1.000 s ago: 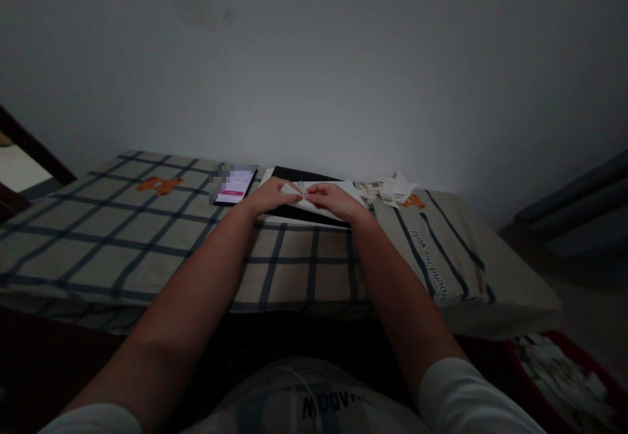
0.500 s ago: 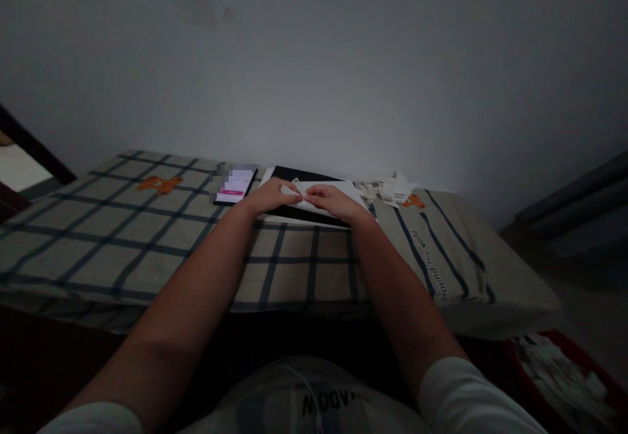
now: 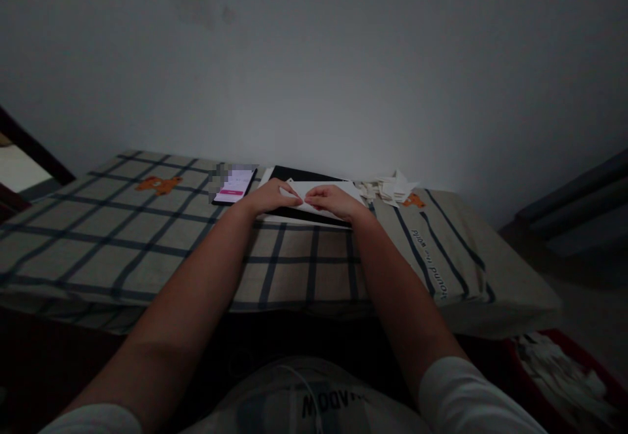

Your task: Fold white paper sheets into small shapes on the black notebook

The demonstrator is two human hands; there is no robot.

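A sheet of white paper [image 3: 354, 189] lies over a flat black board [image 3: 299, 173], which has white along its edges. My left hand [image 3: 275, 197] is at the sheet's left side, thumb and fingers brought together on its edge. Facing it, my right hand [image 3: 334, 200] pinches the paper close by, with curled fingers. The two sets of fingertips nearly meet near the middle of the board. My hands partly cover the sheet, so its exact folds are hard to make out.
A tablet or phone with a lit screen [image 3: 236, 184] lies left of the board. Several folded white paper pieces [image 3: 392, 188] are piled on the right. A checked cloth [image 3: 289, 264] covers the table against the wall. A red container [image 3: 515, 368] with whitish pieces stands low at right.
The white sheet has shifted slightly under my fingers, and its upper left corner sits a little further left. Both hands stay in almost the same place.
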